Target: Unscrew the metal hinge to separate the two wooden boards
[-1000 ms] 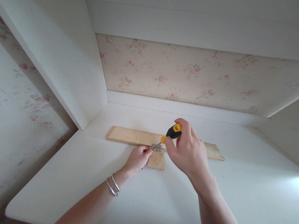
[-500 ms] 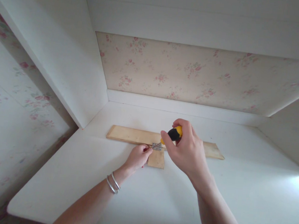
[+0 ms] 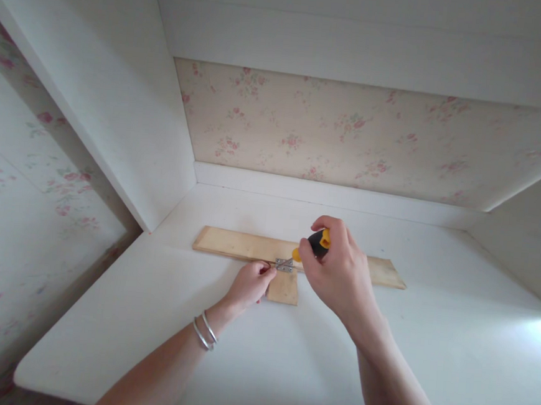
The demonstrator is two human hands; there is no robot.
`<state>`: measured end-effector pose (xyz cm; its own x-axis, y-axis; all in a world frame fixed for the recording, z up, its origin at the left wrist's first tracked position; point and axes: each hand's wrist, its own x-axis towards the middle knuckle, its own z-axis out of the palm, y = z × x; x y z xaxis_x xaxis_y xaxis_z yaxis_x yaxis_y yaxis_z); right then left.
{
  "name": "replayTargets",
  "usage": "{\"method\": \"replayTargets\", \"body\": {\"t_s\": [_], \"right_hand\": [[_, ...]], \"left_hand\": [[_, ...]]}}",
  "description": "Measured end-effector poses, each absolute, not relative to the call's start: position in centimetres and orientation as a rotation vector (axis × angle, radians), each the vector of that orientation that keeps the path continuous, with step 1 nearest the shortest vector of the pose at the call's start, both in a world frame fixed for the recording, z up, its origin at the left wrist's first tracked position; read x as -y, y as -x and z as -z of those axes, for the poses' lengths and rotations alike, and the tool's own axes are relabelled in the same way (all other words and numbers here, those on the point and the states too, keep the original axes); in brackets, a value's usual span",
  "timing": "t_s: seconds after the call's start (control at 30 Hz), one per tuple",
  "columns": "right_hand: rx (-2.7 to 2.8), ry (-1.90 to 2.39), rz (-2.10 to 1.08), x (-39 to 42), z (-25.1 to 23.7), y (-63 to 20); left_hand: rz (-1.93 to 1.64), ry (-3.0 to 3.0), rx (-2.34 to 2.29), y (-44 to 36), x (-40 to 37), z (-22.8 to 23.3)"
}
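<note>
My right hand (image 3: 340,264) is closed round the black and yellow handle of a screwdriver (image 3: 318,240). Its thin shaft slants down and left to a small metal hinge (image 3: 284,265). The hinge lies across the joint between a long wooden board (image 3: 239,244) and a short wooden piece (image 3: 284,288). My left hand (image 3: 251,283) pinches at the hinge's left edge, by the screwdriver's tip. Whatever those fingertips hold is too small to make out. Part of the long board is hidden behind my right hand.
The boards lie flat on a white desktop (image 3: 149,318) with a rounded front left corner. A white side panel (image 3: 115,90) rises at the left, and a low white ledge (image 3: 337,192) runs along the flowered back wall (image 3: 332,132). A white panel (image 3: 357,53) overhangs above.
The screwdriver's handle has turned a little in my right hand, and its thumb has shifted slightly to the right. My left hand and the boards stay where they were.
</note>
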<state>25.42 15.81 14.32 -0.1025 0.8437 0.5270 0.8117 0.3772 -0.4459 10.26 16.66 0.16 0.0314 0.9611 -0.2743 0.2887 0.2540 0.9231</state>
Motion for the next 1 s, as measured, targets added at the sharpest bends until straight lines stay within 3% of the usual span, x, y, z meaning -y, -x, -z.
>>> {"method": "replayTargets", "body": {"t_s": [1.0], "right_hand": [[1.868,1.441,-0.049,-15.78,-14.17,-24.82]], "left_hand": [[-0.834,-1.156,-1.483,-10.42,-16.99,-0.12]]}}
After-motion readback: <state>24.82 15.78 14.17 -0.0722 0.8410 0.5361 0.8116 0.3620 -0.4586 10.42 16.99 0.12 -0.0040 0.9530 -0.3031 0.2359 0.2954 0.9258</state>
